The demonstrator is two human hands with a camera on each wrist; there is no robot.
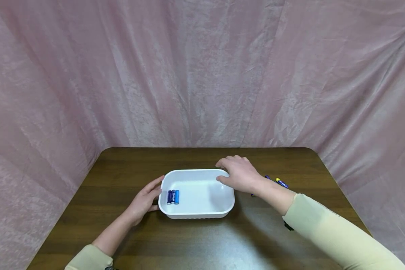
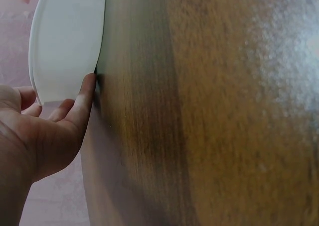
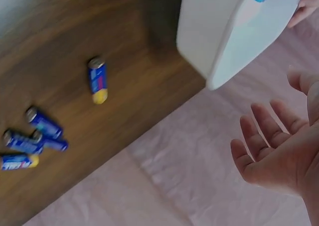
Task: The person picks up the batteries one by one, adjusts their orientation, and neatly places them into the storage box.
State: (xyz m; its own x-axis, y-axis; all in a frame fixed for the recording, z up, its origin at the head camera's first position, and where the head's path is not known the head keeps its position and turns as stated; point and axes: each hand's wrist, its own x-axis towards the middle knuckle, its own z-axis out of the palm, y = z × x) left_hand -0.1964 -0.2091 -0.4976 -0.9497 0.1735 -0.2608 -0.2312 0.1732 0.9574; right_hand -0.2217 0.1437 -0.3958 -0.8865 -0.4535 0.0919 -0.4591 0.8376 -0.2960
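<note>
A white plastic tray point(image 1: 198, 215) with rounded corners sits on the wood-grain table point(image 1: 128, 161), about midway between the left and right edges and set back from the far edge. Inside it, close to the left short wall, three batteries point(image 1: 173, 197) lie side by side in a row, two dark blue and one lighter blue, their lengths running from the far long wall toward the near one. The left hand point(image 1: 144, 198) rests against the outside of the tray's left end, its fingers spread along the wall and rim; in the left wrist view one fingertip meets the wall low down, just by the tabletop. The right hand point(image 1: 240, 174) hangs over the tray's far right corner with thumb and fingers spread apart — it holds nothing, and the right wrist view shows a gap between its fingertips and the tray. Toward the table's right edge, partly hidden from above by the right forearm point(image 1: 276, 195), are loose blue batteries: the right wrist view shows a single yellow-ended battery point(image 3: 97, 80) on its own, and a huddle of four batteries point(image 3: 44, 123) near it. Pale sleeves point(image 1: 337, 228) cover both arms, and a crinkled pink curtain point(image 1: 202, 75) hangs beyond the table's far edge.
</note>
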